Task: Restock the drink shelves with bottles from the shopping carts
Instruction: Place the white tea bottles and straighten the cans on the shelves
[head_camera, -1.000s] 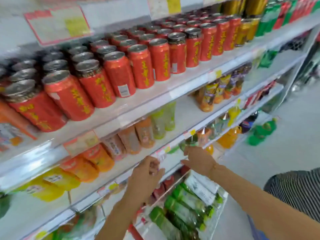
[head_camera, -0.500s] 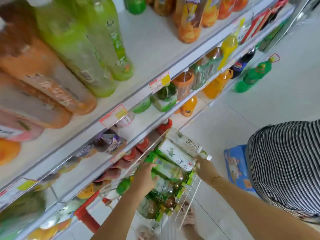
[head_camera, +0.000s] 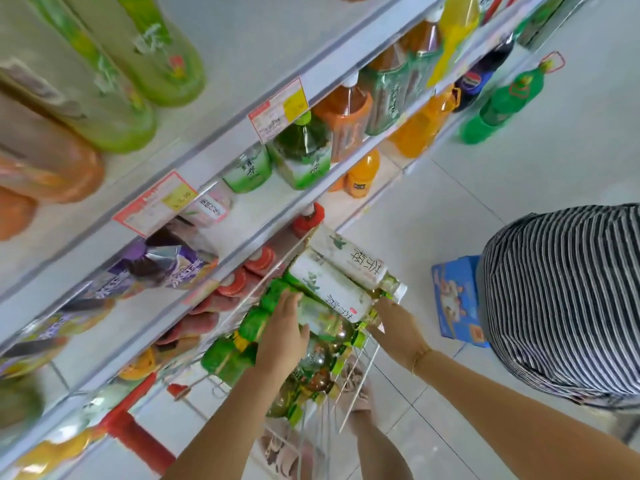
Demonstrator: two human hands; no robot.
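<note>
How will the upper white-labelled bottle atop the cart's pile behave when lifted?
Probably heavy for its size: the upper white-labelled bottle shows liquid up to its neck. Likely stiff, being capped. It lies sideways on the pile in the cart, where the left hand grips a green-labelled bottle, so it may roll.

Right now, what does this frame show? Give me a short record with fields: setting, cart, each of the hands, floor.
setting: drink shelves stocked with bottles, price tags on the edges
cart: wire shopping cart beside the shelves, full of bottles; two white-labelled bottles lie on top
left: left hand curls over a green-labelled bottle in the cart
right: right hand at the neck end of the lower white-labelled one; grip unclear
floor: blue box
</note>
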